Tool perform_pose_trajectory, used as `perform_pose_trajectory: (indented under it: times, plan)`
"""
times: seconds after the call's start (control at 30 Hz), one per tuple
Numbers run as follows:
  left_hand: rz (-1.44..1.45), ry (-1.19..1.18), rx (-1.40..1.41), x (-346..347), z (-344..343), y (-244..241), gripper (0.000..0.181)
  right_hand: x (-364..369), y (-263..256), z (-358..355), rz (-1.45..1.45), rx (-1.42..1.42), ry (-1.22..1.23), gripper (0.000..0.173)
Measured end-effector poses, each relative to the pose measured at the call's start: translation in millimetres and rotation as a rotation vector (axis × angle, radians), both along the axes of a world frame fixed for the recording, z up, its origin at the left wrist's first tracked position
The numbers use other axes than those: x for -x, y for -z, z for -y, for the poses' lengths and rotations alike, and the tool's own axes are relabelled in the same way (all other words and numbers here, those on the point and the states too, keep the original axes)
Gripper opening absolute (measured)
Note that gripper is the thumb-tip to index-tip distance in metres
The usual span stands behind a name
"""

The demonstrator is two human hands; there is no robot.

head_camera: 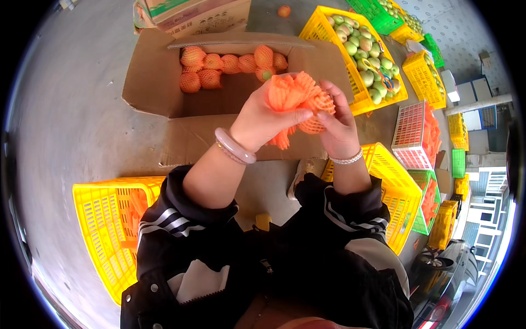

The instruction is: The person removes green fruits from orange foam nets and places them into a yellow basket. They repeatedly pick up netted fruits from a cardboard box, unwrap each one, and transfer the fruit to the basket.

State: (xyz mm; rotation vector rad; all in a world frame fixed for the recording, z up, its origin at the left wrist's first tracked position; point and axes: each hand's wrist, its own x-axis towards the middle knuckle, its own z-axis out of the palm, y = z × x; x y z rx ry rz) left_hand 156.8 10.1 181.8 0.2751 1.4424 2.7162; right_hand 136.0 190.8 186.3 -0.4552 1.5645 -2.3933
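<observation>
My left hand [259, 117] grips a bunch of orange foam net sleeves [289, 92] in front of the cardboard box. My right hand [342, 123] has its thumb and fingers around a spread, rounded orange foam net [317, 117] touching that bunch. Whether a fruit sits inside this net is hidden. Beneath and beyond both hands, the open cardboard box [197, 107] holds several fruits in orange foam nets [230, 63] along its far side and left corner. A green patch of fruit shows through one net near my left hand.
A yellow crate [353, 109] of green and reddish apples [361, 45] stands right of the box, with scissors [380, 74] on top. Yellow crates flank me, one at left [98, 222] holding orange nets, another at right [394, 197]. A stacked carton [205, 20] stands behind the box.
</observation>
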Motion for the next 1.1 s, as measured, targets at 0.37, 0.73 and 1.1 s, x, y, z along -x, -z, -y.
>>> perform_pose_trajectory:
  times: [0.37, 0.73, 1.1]
  plan:
    - [-0.019, -0.287, 0.134, 6, -7, 7, 0.025, -4, 18, 7, 0.382, 0.434, -0.072, 0.063]
    - [0.106, -0.084, -0.319, 6, 4, 0, 0.027, -12, 21, -59, 0.448, 0.574, -0.131, 0.044]
    - [0.215, 0.047, -0.271, -3, 26, 4, 0.035, -164, 158, -313, 0.892, -0.147, 1.208, 0.031]
